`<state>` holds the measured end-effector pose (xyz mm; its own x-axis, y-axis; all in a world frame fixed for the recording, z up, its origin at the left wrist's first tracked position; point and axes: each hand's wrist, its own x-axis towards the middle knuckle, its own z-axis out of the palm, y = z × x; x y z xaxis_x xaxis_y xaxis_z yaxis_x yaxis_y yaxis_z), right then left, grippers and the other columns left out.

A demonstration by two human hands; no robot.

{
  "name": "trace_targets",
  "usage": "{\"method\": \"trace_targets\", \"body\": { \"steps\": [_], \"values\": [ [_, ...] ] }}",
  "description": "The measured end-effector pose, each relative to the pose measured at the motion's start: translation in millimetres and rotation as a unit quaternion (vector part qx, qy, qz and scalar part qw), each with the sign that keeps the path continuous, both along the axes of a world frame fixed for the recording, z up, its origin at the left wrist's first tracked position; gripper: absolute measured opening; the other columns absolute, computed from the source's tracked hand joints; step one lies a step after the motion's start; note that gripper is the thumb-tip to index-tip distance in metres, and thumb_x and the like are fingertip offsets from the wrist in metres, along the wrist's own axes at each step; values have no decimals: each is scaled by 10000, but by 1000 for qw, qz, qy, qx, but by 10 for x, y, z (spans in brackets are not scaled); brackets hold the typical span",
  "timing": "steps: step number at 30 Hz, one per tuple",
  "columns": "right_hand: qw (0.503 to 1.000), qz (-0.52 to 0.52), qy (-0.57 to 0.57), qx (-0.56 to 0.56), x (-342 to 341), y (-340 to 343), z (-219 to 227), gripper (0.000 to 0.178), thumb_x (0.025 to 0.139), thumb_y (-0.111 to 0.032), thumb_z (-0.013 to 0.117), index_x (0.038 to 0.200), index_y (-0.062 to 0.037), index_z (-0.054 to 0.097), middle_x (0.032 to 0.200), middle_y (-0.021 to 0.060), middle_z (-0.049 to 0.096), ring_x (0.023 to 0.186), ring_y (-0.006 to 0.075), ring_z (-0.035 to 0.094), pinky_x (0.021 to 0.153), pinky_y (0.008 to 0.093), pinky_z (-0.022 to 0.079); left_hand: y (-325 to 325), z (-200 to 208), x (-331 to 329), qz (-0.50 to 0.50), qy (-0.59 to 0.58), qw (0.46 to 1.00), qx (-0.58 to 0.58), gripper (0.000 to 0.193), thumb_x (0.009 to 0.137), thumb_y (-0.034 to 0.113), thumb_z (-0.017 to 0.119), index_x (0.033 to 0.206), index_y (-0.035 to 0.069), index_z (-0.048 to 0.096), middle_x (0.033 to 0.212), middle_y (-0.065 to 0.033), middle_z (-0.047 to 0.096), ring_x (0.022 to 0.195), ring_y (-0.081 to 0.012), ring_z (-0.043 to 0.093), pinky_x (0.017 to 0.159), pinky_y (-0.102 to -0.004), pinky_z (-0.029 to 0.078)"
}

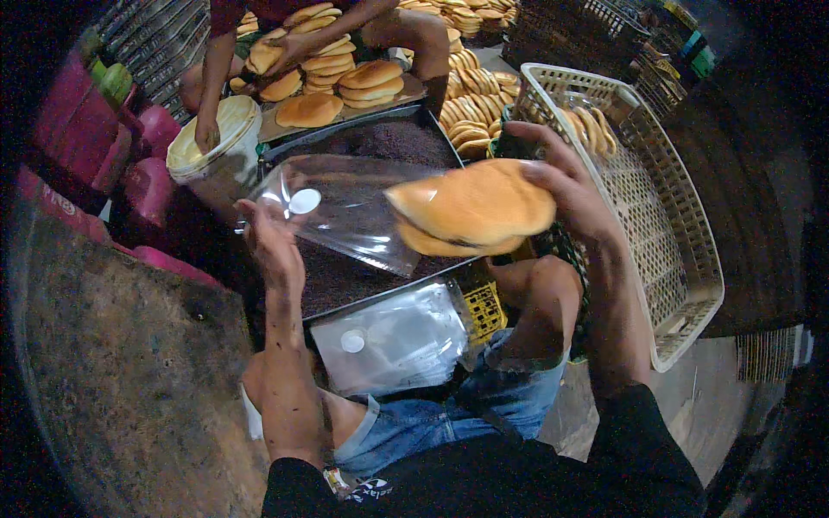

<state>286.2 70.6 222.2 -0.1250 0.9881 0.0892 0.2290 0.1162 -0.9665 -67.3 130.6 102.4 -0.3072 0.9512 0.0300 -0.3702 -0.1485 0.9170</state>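
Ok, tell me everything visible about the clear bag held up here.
The clear plastic bag is thin, glossy and creased, with a round white sticker near its closed end. It lies roughly level above the dark tray. The left hand grips the sticker end; the right hand pushes two flat golden buns into its open mouth.

One view only, taken from the person's head, looking steeply down over the lap and knees. The dark tray of brown crumbs (380,147) sits near centre, close below the lens. Forearms enter from the lower edge, nearer than the tray. The white plastic basket (682,259) lies right of the tray. Another person's hands appear beyond the tray, at the upper edge. Fisheye bending curves straight edges; corners fall dark.
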Motion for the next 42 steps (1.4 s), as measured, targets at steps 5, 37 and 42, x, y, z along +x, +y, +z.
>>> {"method": "trace_targets", "body": {
  "steps": [5,37,42],
  "values": [
    [995,10,97,-28,-555,165,-402,562,932,-247,664,1390,-8,445,1097,150,666,968,166,641,876,294,500,-338,-2,500,-142,-41,987,66,739,993,652,275,1437,72,389,1375,-202,516,1225,-318,558,875,-460,581],
    [813,-362,-455,-30,4165,1415,-718,642,829,-260,738,1361,-46,449,1198,213,645,1106,335,624,934,418,482,-1005,-1460,876,-524,682,508,-46,672,763,665,704,674,-1,702,627,-145,678,618,-313,690,612,-449,535],
    [826,-283,-473,116,3596,1766,-488,685,883,-295,733,1425,-35,406,1315,203,575,1190,270,574,1008,363,457,-840,-896,866,-622,530,549,-172,544,849,522,704,680,5,693,630,-122,677,546,-208,664,538,-359,513]
  ]
}}
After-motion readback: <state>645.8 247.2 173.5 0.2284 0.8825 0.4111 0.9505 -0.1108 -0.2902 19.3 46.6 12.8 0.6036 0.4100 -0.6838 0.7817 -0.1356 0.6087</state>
